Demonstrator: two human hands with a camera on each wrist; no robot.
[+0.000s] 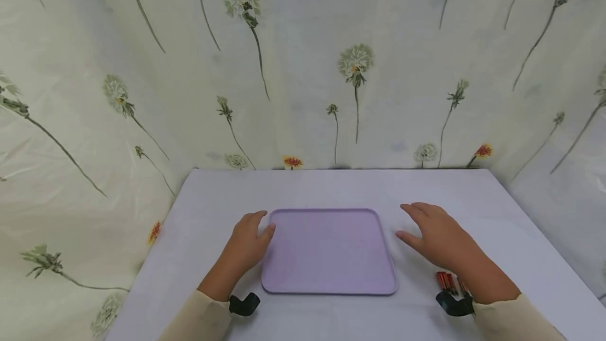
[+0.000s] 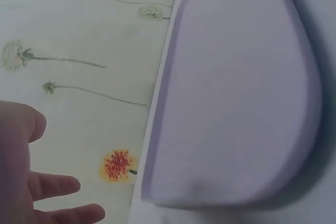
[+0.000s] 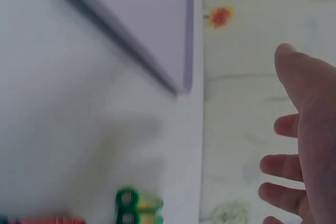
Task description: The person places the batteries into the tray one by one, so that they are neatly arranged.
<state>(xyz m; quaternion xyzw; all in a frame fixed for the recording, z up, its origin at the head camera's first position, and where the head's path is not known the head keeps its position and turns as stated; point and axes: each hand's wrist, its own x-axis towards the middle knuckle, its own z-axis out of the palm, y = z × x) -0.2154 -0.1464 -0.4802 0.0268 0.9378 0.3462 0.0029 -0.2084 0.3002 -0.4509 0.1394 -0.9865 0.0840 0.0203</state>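
A shallow lilac tray (image 1: 330, 251) with rounded corners and a low rim lies flat on the white table. My left hand (image 1: 248, 243) is at the tray's left edge, its thumb overlapping the rim in the head view. To the right of the tray, my right hand (image 1: 435, 236) hovers with thumb and fingers spread apart. Both hands hold nothing. Red battery-like cylinders (image 1: 445, 282) lie beneath my right wrist, partly hidden by it. In the right wrist view, two green and yellow cylinders (image 3: 128, 205) stand out near a strip of red (image 3: 47, 221) at the bottom edge.
A black wrist camera (image 1: 244, 304) sits on the left wrist and another black wrist camera (image 1: 455, 304) on the right. Behind and beside the white table (image 1: 331, 188) hangs a pale curtain (image 1: 293, 67) printed with dandelions.
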